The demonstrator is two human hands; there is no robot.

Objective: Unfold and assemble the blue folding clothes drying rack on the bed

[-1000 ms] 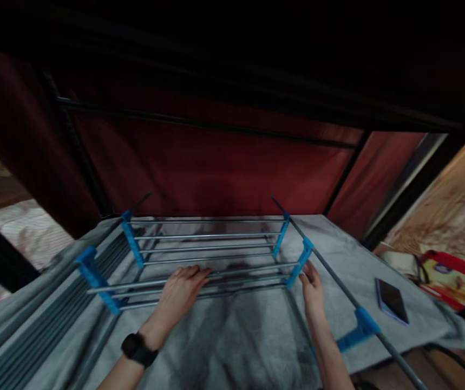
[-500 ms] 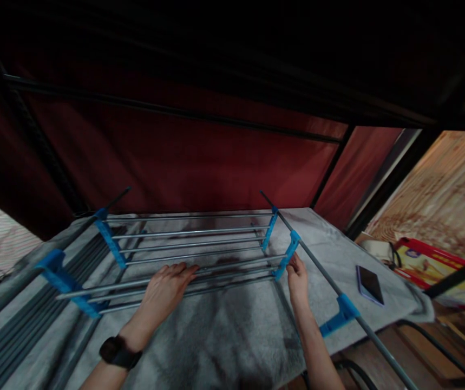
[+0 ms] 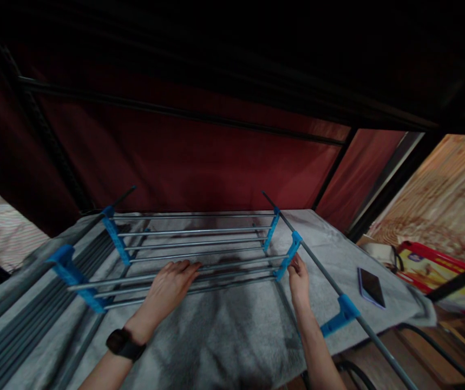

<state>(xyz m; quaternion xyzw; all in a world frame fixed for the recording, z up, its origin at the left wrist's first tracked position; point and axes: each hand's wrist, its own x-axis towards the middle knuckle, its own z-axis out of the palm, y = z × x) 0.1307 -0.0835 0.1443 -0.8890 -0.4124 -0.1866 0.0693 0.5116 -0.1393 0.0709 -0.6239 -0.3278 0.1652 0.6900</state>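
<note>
A rack of grey metal tubes (image 3: 211, 231) joined by blue plastic brackets (image 3: 114, 238) lies on a grey cloth (image 3: 232, 336). My left hand (image 3: 172, 284), with a dark watch on the wrist, is wrapped over the front tubes left of their middle. At the right end of those tubes, my right hand (image 3: 298, 276) has its fingers closed against the outer side of a blue bracket (image 3: 289, 256); its fingertips are partly hidden. Nearer me on the right long tube is another blue bracket (image 3: 341, 316), with no cross tubes in it.
Several loose grey tubes (image 3: 41, 309) lie on the cloth at the left. A phone (image 3: 371, 287) rests at the right, near a red and yellow box (image 3: 439, 276). Dark frame bars and a red curtain (image 3: 216, 162) stand behind.
The view has shifted slightly, so the rack's left end appears a little further right. Both hands keep nearly the same places on the rack.
</note>
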